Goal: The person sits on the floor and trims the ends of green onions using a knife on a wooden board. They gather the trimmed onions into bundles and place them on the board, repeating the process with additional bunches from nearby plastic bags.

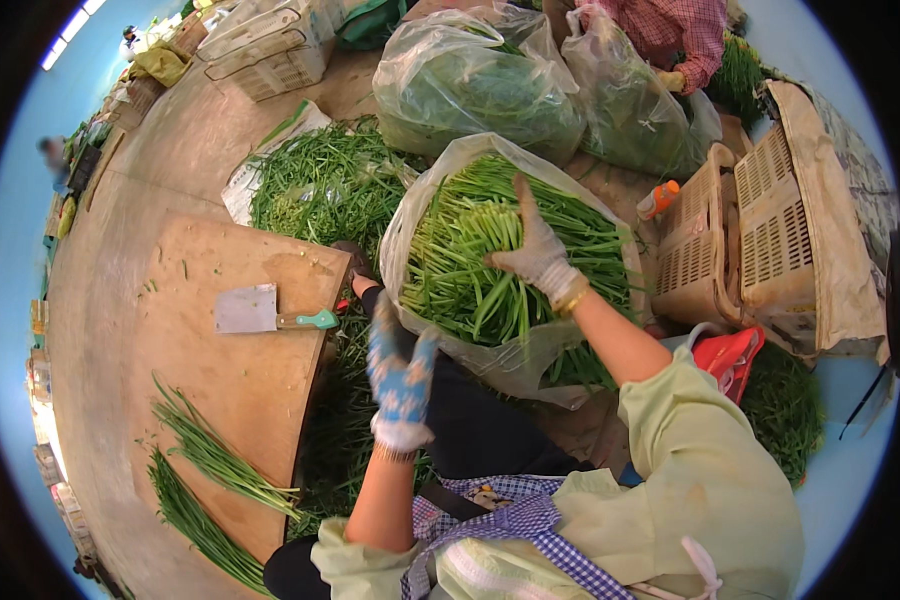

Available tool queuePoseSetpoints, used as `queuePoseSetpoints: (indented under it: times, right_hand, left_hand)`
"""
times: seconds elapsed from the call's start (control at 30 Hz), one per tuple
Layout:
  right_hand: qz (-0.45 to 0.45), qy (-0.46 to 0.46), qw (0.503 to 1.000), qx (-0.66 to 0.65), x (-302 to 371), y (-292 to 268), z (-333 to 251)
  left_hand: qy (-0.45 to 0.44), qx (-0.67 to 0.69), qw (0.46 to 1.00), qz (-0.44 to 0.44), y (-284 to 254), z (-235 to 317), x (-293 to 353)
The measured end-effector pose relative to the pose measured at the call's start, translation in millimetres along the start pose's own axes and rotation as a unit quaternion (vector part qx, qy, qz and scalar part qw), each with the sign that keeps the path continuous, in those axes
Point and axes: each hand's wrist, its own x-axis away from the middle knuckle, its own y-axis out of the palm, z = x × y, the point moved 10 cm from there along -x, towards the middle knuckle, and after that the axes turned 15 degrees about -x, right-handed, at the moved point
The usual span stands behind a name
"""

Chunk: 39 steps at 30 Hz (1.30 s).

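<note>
My right hand [538,248], in a pale knit glove, is over a large clear plastic bag [398,262] packed with long green chive-like stalks [470,240]. Its thumb and a finger are spread apart, and nothing shows in its grip; whether the palm presses on the stalks I cannot tell. Above my lap, near the bag's lower left edge, is my left hand [402,372] in a blue patterned glove. Its fingers are stretched with the thumb apart, slightly blurred, holding nothing. A cleaver [250,309] with a green handle lies on the wooden board [240,400] to my left.
Two small bundles of green stalks [215,450] rest on the board's near end. Loose greens [320,190] are heaped beyond it. Another full bag [475,95] stands at the back, near a person in a checked sleeve [705,45]. Plastic crates [690,240] and an orange bottle [658,200] stand right.
</note>
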Motion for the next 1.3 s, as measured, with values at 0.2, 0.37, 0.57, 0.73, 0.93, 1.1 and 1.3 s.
queuePoseSetpoints:
  times: [0.2, 0.37, 0.57, 0.73, 0.93, 1.1, 1.3]
  right_hand:
    - [-0.008, -0.093, 0.994, -0.051, 42.5, 11.7, -33.2]
    - [-0.137, -0.037, 0.967, 0.210, 52.5, 53.2, -53.3]
    - [-0.232, -0.056, 0.956, 0.173, 53.2, 108.4, -41.7]
    - [-0.169, -0.118, 0.974, 0.092, 59.5, 101.3, -56.2]
    - [-0.066, -0.049, 0.993, -0.085, 53.2, 47.0, -45.3]
    - [-0.097, -0.054, 0.983, -0.146, 58.5, 31.7, -19.6]
    - [-0.161, -0.081, 0.969, -0.169, 57.7, 51.1, -37.6]
  left_hand:
    - [-0.149, 0.497, 0.851, -0.087, 111.9, -73.8, -55.2]
    - [-0.193, 0.515, 0.825, -0.132, 124.6, -54.2, -42.1]
    - [-0.412, 0.482, 0.772, -0.053, 122.9, -105.7, 2.7]
    - [-0.352, 0.581, 0.727, -0.097, 137.7, -115.2, -6.3]
    - [-0.222, 0.334, 0.916, 0.007, 104.5, -148.2, -35.6]
    - [0.174, -0.260, 0.949, 0.028, 104.8, -27.8, -32.0]
    - [0.297, -0.368, 0.874, -0.110, 194.3, -72.1, -36.9]
